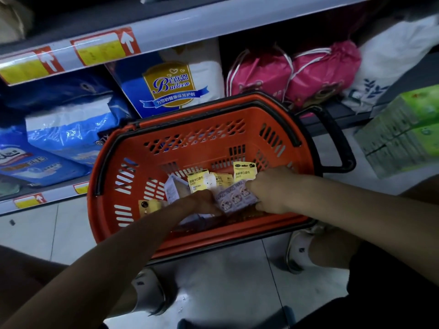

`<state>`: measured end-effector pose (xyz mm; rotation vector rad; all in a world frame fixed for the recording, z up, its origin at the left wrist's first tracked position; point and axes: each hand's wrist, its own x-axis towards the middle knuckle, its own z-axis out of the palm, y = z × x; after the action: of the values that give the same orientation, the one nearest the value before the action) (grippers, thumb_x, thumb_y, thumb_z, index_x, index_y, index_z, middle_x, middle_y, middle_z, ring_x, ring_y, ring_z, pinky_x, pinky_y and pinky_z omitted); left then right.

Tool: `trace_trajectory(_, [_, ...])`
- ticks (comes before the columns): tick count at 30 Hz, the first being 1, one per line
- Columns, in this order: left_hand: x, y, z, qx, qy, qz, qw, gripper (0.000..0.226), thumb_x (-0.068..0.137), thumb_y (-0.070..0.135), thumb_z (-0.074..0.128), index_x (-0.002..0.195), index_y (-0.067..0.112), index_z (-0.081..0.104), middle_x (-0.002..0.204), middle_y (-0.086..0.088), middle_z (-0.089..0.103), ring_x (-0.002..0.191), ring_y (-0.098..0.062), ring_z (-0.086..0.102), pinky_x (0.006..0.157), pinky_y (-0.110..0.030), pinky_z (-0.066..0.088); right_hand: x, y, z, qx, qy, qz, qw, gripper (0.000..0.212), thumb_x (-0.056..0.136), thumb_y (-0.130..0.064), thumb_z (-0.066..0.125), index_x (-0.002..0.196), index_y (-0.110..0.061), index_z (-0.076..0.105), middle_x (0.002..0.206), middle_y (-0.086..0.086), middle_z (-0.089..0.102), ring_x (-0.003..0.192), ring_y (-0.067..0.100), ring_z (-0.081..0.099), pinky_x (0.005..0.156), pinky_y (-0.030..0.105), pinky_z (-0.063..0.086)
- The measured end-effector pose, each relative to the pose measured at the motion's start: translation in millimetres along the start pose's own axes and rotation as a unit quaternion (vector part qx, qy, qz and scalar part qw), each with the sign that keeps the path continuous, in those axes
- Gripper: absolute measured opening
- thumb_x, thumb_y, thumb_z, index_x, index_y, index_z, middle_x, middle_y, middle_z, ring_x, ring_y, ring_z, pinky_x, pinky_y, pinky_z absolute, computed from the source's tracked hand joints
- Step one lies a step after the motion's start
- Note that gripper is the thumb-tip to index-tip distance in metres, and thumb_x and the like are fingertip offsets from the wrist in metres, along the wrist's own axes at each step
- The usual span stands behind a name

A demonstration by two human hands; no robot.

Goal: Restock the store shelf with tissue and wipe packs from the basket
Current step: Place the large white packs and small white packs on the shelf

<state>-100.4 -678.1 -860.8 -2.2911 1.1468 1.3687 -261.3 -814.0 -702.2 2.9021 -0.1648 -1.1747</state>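
Observation:
An orange basket point(194, 143) with black handles stands on the floor in front of the low shelf point(47, 198). Inside lie several small packs: yellow wipe packs point(244, 170), a white pack point(172, 188) and a purple tissue pack point(234, 197). Both my hands reach into the basket. My right hand point(273, 188) grips the right end of the purple pack, thumb under it. My left hand point(204, 201) holds the pack's left end, its fingers hidden behind it. Another yellow pack point(148, 206) sits by the basket's left wall.
Blue tissue bundles point(69, 136) and a Baileen pack point(171, 86) fill the shelf behind the basket. Pink drawstring bags point(292, 74) and a white bag point(384, 67) lie to the right. Green tissue boxes point(403, 131) stand on the floor at right. My feet flank the basket.

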Motion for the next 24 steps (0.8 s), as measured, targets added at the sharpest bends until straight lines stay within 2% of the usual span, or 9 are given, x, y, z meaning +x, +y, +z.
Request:
trace_trajectory(2, [6, -1, 0, -0.025, -0.017, -0.023, 0.999, 0.022, 0.090, 0.033, 0.075, 0.101, 0.019, 0.063, 0.085, 0.004, 0.065, 0.089, -0.018, 0.063, 0.066, -0.019, 0.047, 1, 1, 0, 0.002, 0.002, 0.001, 1.000, 0.037, 0.100, -0.032, 0.056, 0.135, -0.019, 0.056, 0.128, 0.008, 0.063, 0.114, 0.030, 0.063, 0.078, 0.036, 0.049])
trace_trajectory(5, [39, -16, 10, -0.066, -0.027, -0.036, 0.997, 0.072, 0.063, 0.059, 0.080, 0.120, 0.016, 0.070, 0.106, 0.002, 0.073, 0.100, -0.017, 0.070, 0.091, -0.033, 0.058, 2, 2, 0, 0.001, 0.001, 0.001, 1.000, 0.034, 0.101, -0.032, 0.056, 0.132, -0.019, 0.056, 0.125, 0.007, 0.063, 0.112, 0.030, 0.062, 0.078, 0.036, 0.050])
trace_trajectory(6, [34, -11, 7, -0.068, -0.023, -0.033, 0.997, 0.076, 0.061, 0.061, 0.082, 0.121, 0.016, 0.071, 0.107, 0.003, 0.074, 0.098, -0.015, 0.069, 0.092, -0.033, 0.057, 2, 2, 0, 0.002, 0.001, 0.001, 1.000, 0.033, 0.101, -0.032, 0.055, 0.131, -0.019, 0.056, 0.125, 0.007, 0.063, 0.111, 0.029, 0.062, 0.079, 0.036, 0.050])
trace_trajectory(10, [-10, 18, -16, -0.107, -0.013, -0.042, 0.993, 0.051, 0.083, 0.041, 0.085, 0.118, 0.007, 0.069, 0.092, 0.004, 0.063, 0.085, -0.013, 0.058, 0.071, -0.024, 0.044, 1, 3, -3, 0.008, 0.013, 0.004, 1.000, 0.033, 0.101, -0.031, 0.055, 0.132, -0.020, 0.056, 0.122, 0.007, 0.063, 0.109, 0.029, 0.063, 0.080, 0.036, 0.052])
trace_trajectory(13, [-21, 15, -23, -0.142, 0.014, -0.051, 0.988, 0.075, 0.079, 0.046, 0.087, 0.134, 0.003, 0.061, 0.126, -0.005, 0.065, 0.112, -0.024, 0.063, 0.091, -0.032, 0.053, -2, 3, -10, 0.007, 0.017, 0.010, 1.000, 0.030, 0.101, -0.031, 0.055, 0.129, -0.021, 0.056, 0.122, 0.006, 0.063, 0.109, 0.029, 0.062, 0.077, 0.035, 0.049])
trace_trajectory(15, [-37, 12, -35, -0.168, 0.024, -0.057, 0.984, 0.084, 0.079, 0.047, 0.087, 0.142, 0.001, 0.055, 0.143, -0.010, 0.060, 0.130, -0.029, 0.058, 0.107, -0.036, 0.048, -3, 2, -15, 0.006, 0.008, 0.022, 1.000, 0.032, 0.101, -0.030, 0.057, 0.132, -0.021, 0.056, 0.125, 0.006, 0.063, 0.112, 0.029, 0.062, 0.080, 0.037, 0.051])
trace_trajectory(18, [-64, 1, -54, -0.229, 0.035, -0.044, 0.972, 0.098, 0.078, 0.048, 0.088, 0.152, 0.001, 0.044, 0.155, -0.011, 0.049, 0.142, -0.032, 0.048, 0.115, -0.038, 0.041, -5, 0, -23, -0.005, 0.014, 0.036, 0.999, 0.043, 0.103, -0.030, 0.057, 0.145, -0.022, 0.050, 0.127, 0.007, 0.062, 0.114, 0.031, 0.062, 0.076, 0.037, 0.047])
trace_trajectory(21, [-93, -15, -66, -0.344, 0.071, -0.054, 0.935, 0.107, 0.056, 0.053, 0.099, 0.144, 0.007, 0.058, 0.138, -0.007, 0.066, 0.123, -0.034, 0.066, 0.103, -0.047, 0.056, -7, -5, -31, -0.001, 0.060, 0.031, 0.998, 0.047, 0.103, -0.036, 0.056, 0.147, -0.020, 0.047, 0.125, 0.007, 0.062, 0.113, 0.032, 0.062, 0.074, 0.037, 0.045])
trace_trajectory(24, [-128, -22, -73, -0.508, 0.064, -0.078, 0.855, 0.053, 0.074, 0.027, 0.094, 0.116, 0.002, 0.073, 0.100, -0.019, 0.079, 0.085, -0.040, 0.076, 0.079, -0.052, 0.064, -8, -15, -37, 0.051, 0.167, 0.000, 0.985, 0.056, 0.100, -0.052, 0.055, 0.147, -0.024, 0.042, 0.121, 0.006, 0.060, 0.112, 0.032, 0.063, 0.082, 0.040, 0.054])
